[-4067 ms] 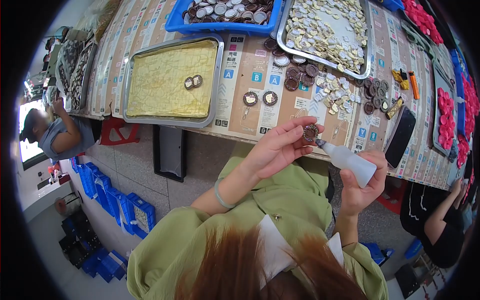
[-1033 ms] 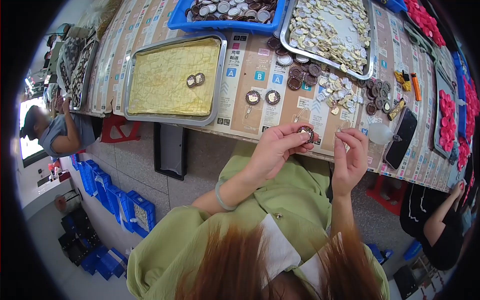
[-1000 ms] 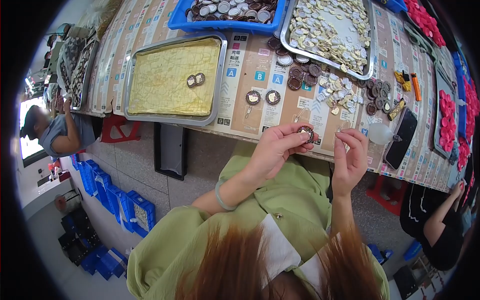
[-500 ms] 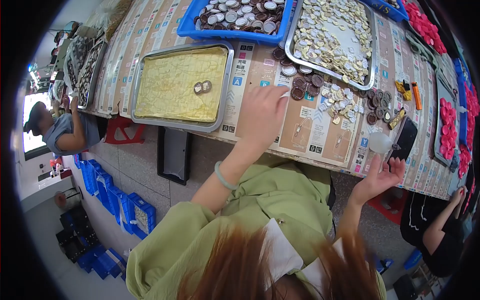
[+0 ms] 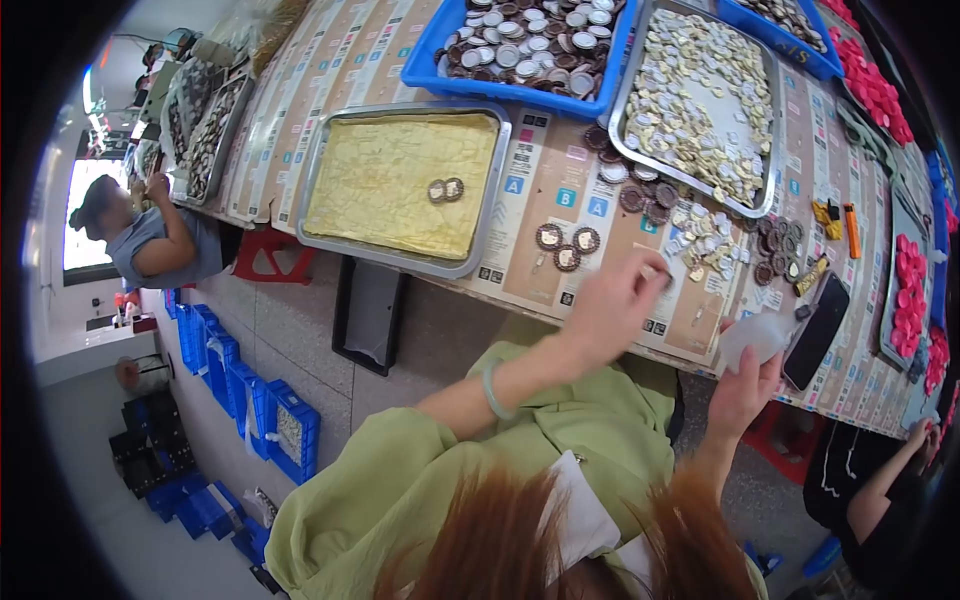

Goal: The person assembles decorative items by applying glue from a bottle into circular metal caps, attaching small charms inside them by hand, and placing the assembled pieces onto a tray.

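Note:
My left hand (image 5: 612,312), a pale bracelet at its wrist, is over the table's front part with its fingers pinched. A small dark piece (image 5: 664,279) shows at its fingertips, blurred. To its upper left lie three brown scalloped discs (image 5: 567,257) with pale centres. My right hand (image 5: 745,395) is wrapped round a rounded, translucent white squeeze bottle (image 5: 752,338) near the table edge. Beyond my hands are a heap of small cream pieces (image 5: 705,236) and several brown discs (image 5: 648,199). Two joined discs (image 5: 445,190) lie on the yellow-lined metal tray (image 5: 487,235).
A blue bin (image 5: 412,75) of discs and a metal tray (image 5: 770,180) of cream pieces stand behind. A dark phone (image 5: 818,330), an orange tool (image 5: 852,231) and pink pieces (image 5: 908,290) lie rightward. Co-workers sit at left (image 5: 165,240) and right (image 5: 870,490).
My left hand has moved right, uncovering the three discs, and its fingers are pinched. My right hand, open before, has closed round the squeeze bottle. The whole view has shifted somewhat.

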The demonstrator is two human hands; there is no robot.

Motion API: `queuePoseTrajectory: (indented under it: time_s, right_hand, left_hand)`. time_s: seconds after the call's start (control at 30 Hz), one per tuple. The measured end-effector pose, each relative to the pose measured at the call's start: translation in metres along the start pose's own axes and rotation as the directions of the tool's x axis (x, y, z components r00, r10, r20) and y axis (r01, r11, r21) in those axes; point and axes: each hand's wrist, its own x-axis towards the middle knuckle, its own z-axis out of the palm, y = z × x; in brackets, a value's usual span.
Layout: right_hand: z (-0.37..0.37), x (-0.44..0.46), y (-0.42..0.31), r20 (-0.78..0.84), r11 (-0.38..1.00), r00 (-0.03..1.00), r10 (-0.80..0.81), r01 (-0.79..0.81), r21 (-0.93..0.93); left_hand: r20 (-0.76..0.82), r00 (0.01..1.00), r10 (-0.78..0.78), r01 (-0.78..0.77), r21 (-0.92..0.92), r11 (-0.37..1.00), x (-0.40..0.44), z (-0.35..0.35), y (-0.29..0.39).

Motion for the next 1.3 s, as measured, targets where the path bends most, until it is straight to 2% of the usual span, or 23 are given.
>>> queuePoseTrajectory:
  time_s: [0.03, 0.07, 0.13, 0.17, 0.2, 0.27, 0.4, 0.47, 0.5, 0.57, 0.6, 0.67, 0.73, 0.8, 0.9, 1.3]
  right_hand:
    - [0.001, -0.007, 0.002, 0.115, 0.999, 0.993, 0.038, -0.04, 0.017]
    - [0.008, -0.009, 0.001, 0.119, 0.999, 0.992, 0.04, -0.043, 0.023]
    - [0.021, -0.014, -0.006, 0.293, 0.986, 0.946, 0.139, -0.16, 0.05]
    - [0.024, -0.014, -0.005, 0.28, 0.976, 0.947, 0.159, -0.193, 0.097]
    - [0.024, -0.013, -0.005, 0.28, 0.977, 0.947, 0.159, -0.193, 0.096]
    - [0.022, -0.01, -0.006, 0.288, 0.971, 0.942, 0.171, -0.211, 0.116]
    - [0.024, -0.01, -0.005, 0.277, 0.961, 0.936, 0.215, -0.254, 0.111]
    - [0.04, -0.012, -0.018, 0.24, 0.94, 0.937, 0.255, -0.299, 0.165]
    - [0.04, -0.013, -0.023, 0.219, 0.946, 0.943, 0.251, -0.286, 0.151]
    - [0.038, -0.014, -0.03, 0.143, 0.98, 0.97, 0.196, -0.198, -0.003]
    - [0.032, -0.014, -0.032, 0.126, 0.981, 0.973, 0.193, -0.192, -0.016]
    - [0.022, -0.015, -0.032, 0.047, 0.981, 0.997, 0.053, -0.043, -0.19]
    - [0.021, -0.014, -0.033, 0.019, 0.983, 1.0, -0.004, 0.008, -0.182]
    - [0.026, -0.013, -0.037, 0.058, 0.972, 0.981, -0.187, 0.193, -0.134]
    - [0.023, -0.014, -0.039, 0.089, 0.94, 0.958, -0.271, 0.284, -0.191]
    - [0.029, -0.021, -0.037, 0.163, 0.886, 0.946, -0.28, 0.32, -0.335]
  left_hand:
    - [0.097, 0.99, -0.101, 0.108, -0.066, 0.992, -0.008, 0.005, 0.004]
    - [0.092, 0.99, -0.103, 0.109, -0.06, 0.992, -0.014, 0.011, 0.003]
    - [0.222, 0.97, -0.095, 0.192, -0.468, 0.863, -0.023, 0.019, -0.002]
    - [0.283, 0.951, -0.127, 0.281, -0.614, 0.737, -0.024, 0.018, 0.0]
    - [0.283, 0.951, -0.127, 0.281, -0.615, 0.737, -0.024, 0.015, -0.002]
    - [0.452, 0.885, -0.11, 0.407, -0.64, 0.652, -0.023, 0.005, -0.006]
    - [0.51, 0.86, -0.033, 0.416, -0.66, 0.626, -0.022, -0.006, -0.012]
    - [0.507, 0.856, -0.103, 0.47, -0.679, 0.564, -0.022, -0.011, -0.008]
    - [0.526, 0.846, -0.089, 0.482, -0.68, 0.553, -0.022, -0.011, -0.011]
    - [0.526, 0.847, -0.078, 0.522, -0.793, 0.314, -0.022, -0.013, -0.02]
    - [0.542, 0.838, -0.069, 0.535, -0.789, 0.303, -0.021, -0.012, -0.021]
    - [0.514, 0.854, -0.081, 0.52, -0.839, 0.158, -0.021, -0.012, -0.022]
    - [0.52, 0.851, -0.074, 0.524, -0.833, 0.177, -0.022, -0.012, -0.024]
    - [0.532, 0.843, -0.08, 0.538, -0.834, 0.124, -0.022, -0.011, -0.024]
    - [0.559, 0.824, -0.093, 0.566, -0.818, 0.098, -0.021, -0.011, -0.025]
    - [0.575, 0.813, -0.093, 0.583, -0.802, 0.134, -0.023, -0.01, -0.019]
